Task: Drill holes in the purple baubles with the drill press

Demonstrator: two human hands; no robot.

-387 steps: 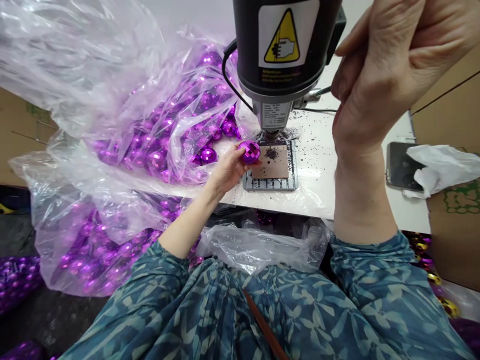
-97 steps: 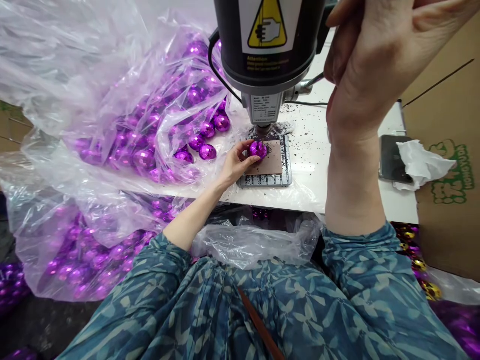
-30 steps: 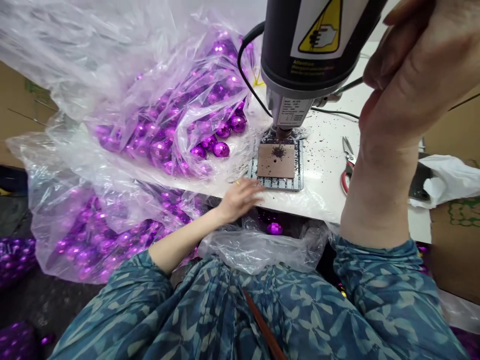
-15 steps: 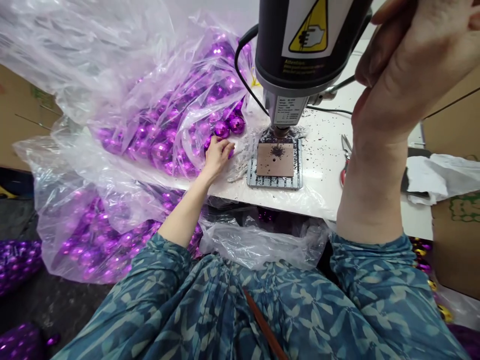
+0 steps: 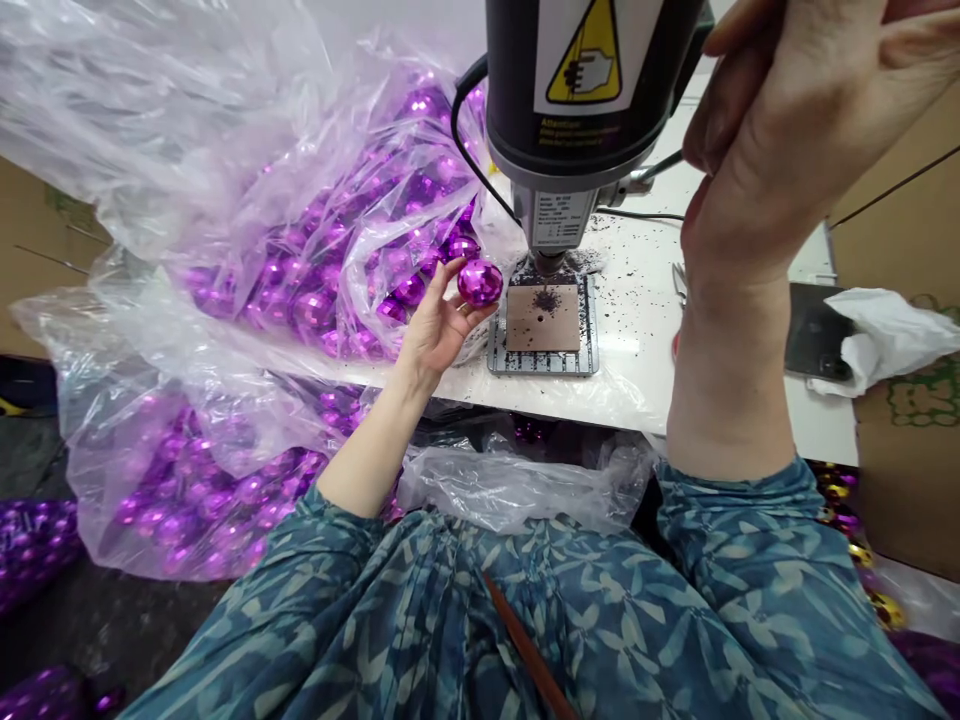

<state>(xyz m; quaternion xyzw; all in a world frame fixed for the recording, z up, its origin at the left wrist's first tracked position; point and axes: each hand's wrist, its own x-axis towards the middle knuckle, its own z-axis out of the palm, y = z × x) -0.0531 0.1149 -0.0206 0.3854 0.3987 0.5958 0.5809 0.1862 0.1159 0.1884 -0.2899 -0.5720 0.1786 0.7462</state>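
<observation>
A shiny purple ball point(image 5: 480, 283) is held between the thumb and fingers of my left hand point(image 5: 442, 318), just left of the drill press base point(image 5: 541, 364). Above that base hangs the dark drill press body point(image 5: 581, 130) with a yellow warning label. A brown square plate point(image 5: 543, 330) with a small hole lies on the base, dark shavings scattered over it. My right hand point(image 5: 810, 110) is raised at the right of the drill press, its fingers curled; what they hold, if anything, is out of sight.
Clear plastic bags of purple balls point(image 5: 300, 290) cover the left of the white table point(image 5: 637, 340). At the right are a dark flat object point(image 5: 814, 325), white tissue point(image 5: 892, 335) and a cardboard box point(image 5: 911, 480). Crumpled plastic point(image 5: 517, 485) hangs at the table's front edge.
My left hand has drawn a purple ball from the open bag and moved slightly right, with its palm turned up more. My right hand stays raised beside the drill press. The view has shifted slightly.
</observation>
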